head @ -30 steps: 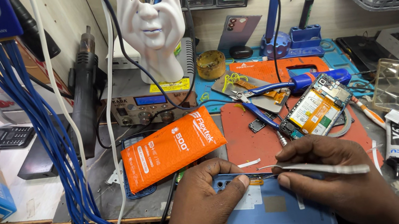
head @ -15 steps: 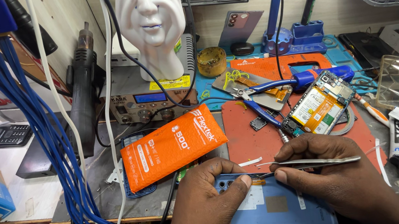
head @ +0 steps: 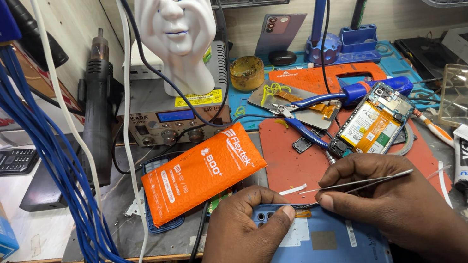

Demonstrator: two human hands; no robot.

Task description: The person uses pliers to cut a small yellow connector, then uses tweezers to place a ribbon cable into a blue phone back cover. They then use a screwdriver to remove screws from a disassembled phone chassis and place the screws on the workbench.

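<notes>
Right now my counter (head: 105, 234) is crowded; an orange padded pouch (head: 203, 173) lies just above my blue phone back cover (head: 332, 249), which sits at the near edge; my left hand (head: 238, 246) presses its top edge, fingers curled; my right hand (head: 388, 207) pinches thin metal tweezers (head: 358, 182), tips at the cover's top edge.

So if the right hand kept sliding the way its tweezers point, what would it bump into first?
The right hand aims the tweezers leftward, so they would probably first meet the left hand thumb pressing the blue phone cover; depth is hard to judge.
</notes>
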